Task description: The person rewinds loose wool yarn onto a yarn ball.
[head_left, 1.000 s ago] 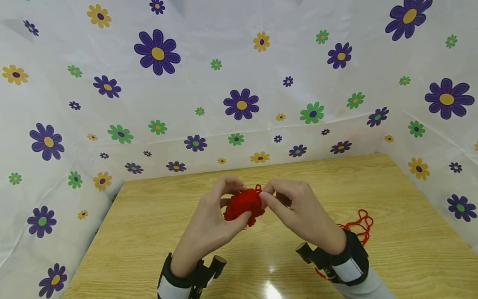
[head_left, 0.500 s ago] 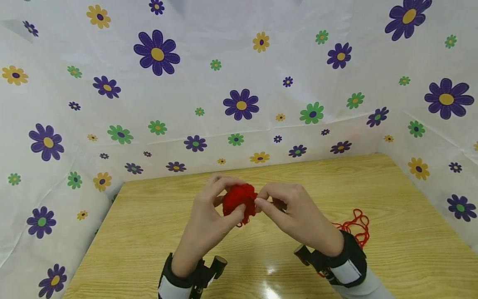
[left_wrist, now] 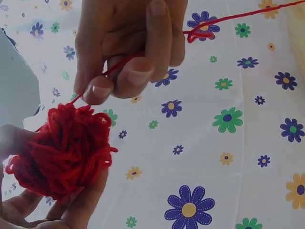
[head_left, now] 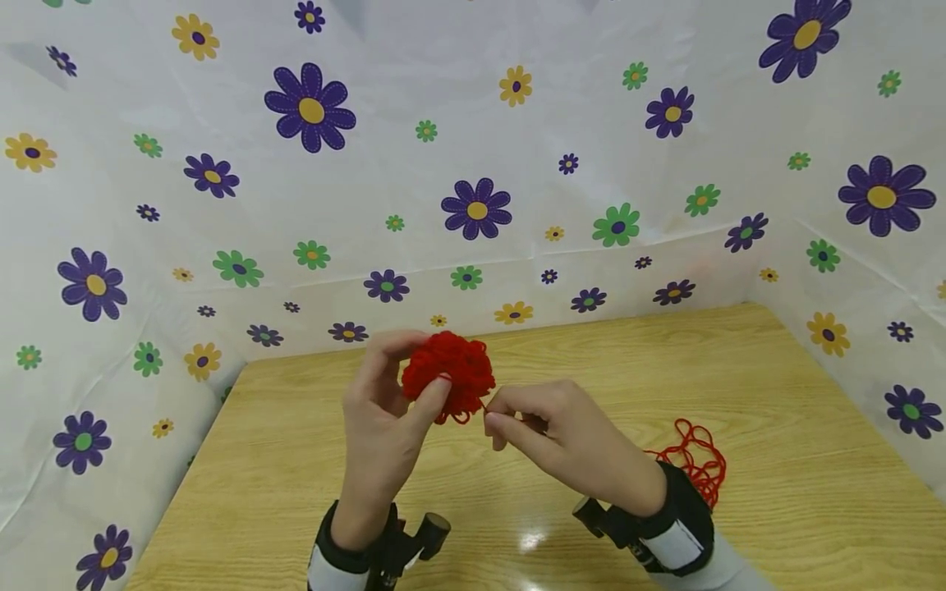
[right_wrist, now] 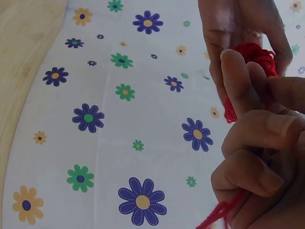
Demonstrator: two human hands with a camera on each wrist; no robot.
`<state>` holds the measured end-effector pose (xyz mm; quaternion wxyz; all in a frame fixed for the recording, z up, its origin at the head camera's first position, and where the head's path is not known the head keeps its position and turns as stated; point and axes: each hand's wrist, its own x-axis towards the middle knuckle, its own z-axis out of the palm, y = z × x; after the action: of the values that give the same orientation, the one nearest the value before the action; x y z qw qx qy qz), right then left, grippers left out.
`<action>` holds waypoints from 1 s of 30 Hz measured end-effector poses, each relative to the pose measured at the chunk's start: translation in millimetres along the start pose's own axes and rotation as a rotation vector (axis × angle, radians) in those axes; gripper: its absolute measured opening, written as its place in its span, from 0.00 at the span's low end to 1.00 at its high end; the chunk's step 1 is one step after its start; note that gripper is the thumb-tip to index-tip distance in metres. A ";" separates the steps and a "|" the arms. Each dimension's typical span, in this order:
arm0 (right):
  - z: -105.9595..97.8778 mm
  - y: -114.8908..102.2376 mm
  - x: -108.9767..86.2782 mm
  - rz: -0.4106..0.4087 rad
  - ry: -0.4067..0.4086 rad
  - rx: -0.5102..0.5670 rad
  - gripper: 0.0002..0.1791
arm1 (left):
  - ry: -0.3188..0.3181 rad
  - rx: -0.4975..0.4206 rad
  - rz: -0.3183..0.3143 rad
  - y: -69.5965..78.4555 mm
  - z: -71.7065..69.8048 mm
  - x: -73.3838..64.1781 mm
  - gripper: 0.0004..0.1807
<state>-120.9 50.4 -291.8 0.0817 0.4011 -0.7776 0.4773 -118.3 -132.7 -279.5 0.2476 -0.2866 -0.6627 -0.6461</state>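
A fuzzy, loopy ball of red yarn (head_left: 456,365) is gripped by my left hand (head_left: 384,423), thumb across its near side and fingers behind it. Just right of it my right hand (head_left: 550,423) pinches a strand of the yarn between thumb and forefinger. In the left wrist view the strand (left_wrist: 125,62) runs taut from the ball (left_wrist: 66,150) through the right hand's curled fingers and out past them. The right wrist view shows the ball (right_wrist: 255,52) partly hidden behind the right hand's fingers (right_wrist: 238,81).
Loose red yarn (head_left: 695,468) lies tangled on the wooden table (head_left: 281,460), partly behind the right wrist. A white flowered cloth (head_left: 414,164) walls in the back and sides. Each wrist wears a black strap with a camera mount (head_left: 429,533).
The left hand has turned and shifted left with the yarn ball. The right hand has moved slightly left and down, and a short stretch of strand now shows between it and the ball.
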 end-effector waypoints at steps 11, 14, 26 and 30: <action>12.3 34.9 -5.2 0.009 -0.055 0.021 0.06 | 0.032 -0.176 0.074 3.0 7.5 -7.4 0.19; 11.2 37.7 -5.5 0.005 -0.044 0.001 0.07 | 0.003 -0.217 0.034 1.3 10.9 -10.5 0.19; 0.9 40.0 -6.3 0.034 -0.001 0.043 0.09 | -0.205 -0.254 0.008 -4.8 12.2 -13.6 0.17; -3.1 39.9 -6.7 0.060 0.032 0.039 0.06 | -0.287 -0.239 0.017 -8.5 12.2 -13.8 0.16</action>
<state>-145.2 65.5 -320.5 0.0719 0.3717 -0.7782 0.5011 -114.0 -121.4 -295.7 0.1201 -0.4088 -0.6074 -0.6705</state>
